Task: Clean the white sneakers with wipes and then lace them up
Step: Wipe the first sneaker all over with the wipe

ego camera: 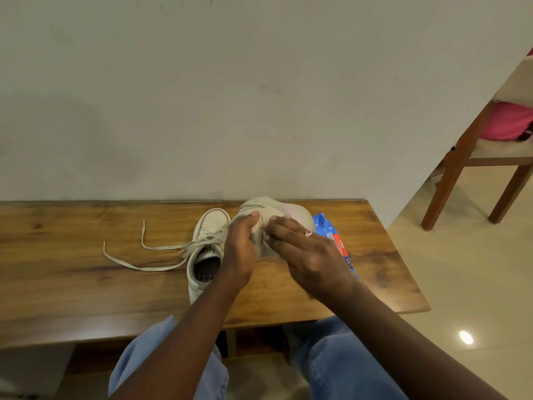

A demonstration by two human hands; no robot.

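Wooden tabletop (86, 284) against a plain wall (202, 96); wooden chair (461, 157) far right. Item 1: white sneaker (209, 226), upright on the tabletop, its laces (150, 267) trailing loose to the left. Item 2: second white sneaker (265, 207), raised just beside the first, gripped by the left hand (239, 249), thumb curled over it. Right hand (308, 252): fingers (278, 226) straight, pressed together, flat on the upper; any wipe beneath is hidden. Blue wipes pack (324, 226) lies behind that hand. Risk: hard rubbing could twist the shoe out of the 1-handed grip, knocking item 1.
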